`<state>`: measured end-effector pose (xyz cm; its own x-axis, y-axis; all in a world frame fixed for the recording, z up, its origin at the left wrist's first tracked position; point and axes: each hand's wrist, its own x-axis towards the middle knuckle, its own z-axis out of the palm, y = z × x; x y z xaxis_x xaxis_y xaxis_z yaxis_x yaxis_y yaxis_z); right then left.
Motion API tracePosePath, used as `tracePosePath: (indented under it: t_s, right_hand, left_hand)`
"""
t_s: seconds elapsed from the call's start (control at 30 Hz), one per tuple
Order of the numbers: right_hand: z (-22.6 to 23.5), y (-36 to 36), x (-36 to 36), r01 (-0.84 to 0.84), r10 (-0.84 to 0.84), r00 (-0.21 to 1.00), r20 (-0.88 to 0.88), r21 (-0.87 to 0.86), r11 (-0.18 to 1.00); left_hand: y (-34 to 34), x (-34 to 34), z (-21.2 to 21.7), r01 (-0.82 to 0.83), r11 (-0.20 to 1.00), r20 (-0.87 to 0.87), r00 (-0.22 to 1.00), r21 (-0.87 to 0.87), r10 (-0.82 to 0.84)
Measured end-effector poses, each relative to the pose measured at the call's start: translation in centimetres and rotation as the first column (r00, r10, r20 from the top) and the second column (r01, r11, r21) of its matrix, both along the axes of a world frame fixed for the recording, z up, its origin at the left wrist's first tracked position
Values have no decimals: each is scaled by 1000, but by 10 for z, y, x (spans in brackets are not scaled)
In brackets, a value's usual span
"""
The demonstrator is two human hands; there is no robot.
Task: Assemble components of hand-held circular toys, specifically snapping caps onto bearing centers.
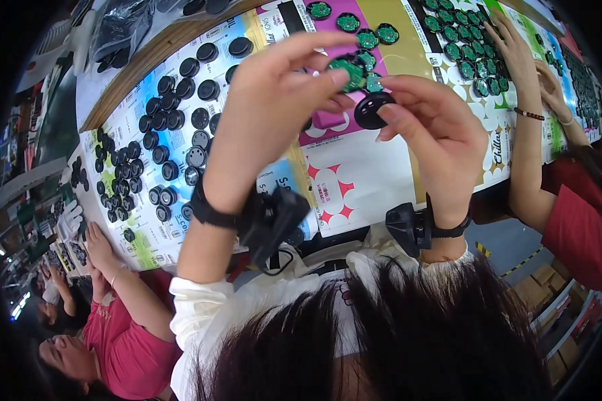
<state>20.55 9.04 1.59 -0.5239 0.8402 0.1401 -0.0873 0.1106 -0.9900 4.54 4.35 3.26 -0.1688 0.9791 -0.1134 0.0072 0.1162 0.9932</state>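
My left hand (274, 100) pinching a green round circuit board (349, 70), my right hand (435, 130) gripping a black round cap (371, 110) just beside it, both raised above the table (354, 174) (black caps left, green boards right), co-worker's hand (515, 47) among boards.

Left hand (274, 100) — raised over the table (354, 174), fingertips pinching a round green board (346, 71). Right hand (435, 130) — beside it, thumb and fingers gripping a black disc (372, 110) just under the board. Black wrist units (274, 220) strapped on both forearms. Black caps (160, 134) in loose rows at left; green boards (458, 40) in rows at right. A co-worker's arm (525, 127) reaches among the boards; another's hand (100, 244) rests at the left edge.
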Motion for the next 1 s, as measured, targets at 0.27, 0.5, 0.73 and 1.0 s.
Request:
tracePosePath:
  t_s: [0.27,0.5,0.73,1.0]
  right_hand:
    - [9,-2,-3,-33,-31,992,124,485,874]
    - [11,-5,-4,-84,-34,986,163,666,741]
    - [13,-2,-4,-82,-52,988,148,774,628]
    - [20,-7,-10,-84,-36,989,144,743,665]
  left_hand:
    - [-38,32,4,-271,953,270,936,139,227]
    - [-46,31,8,-279,939,184,952,198,244]
    - [-50,13,4,-124,989,556,829,77,60]
    - [-50,10,8,-85,991,503,864,102,22]
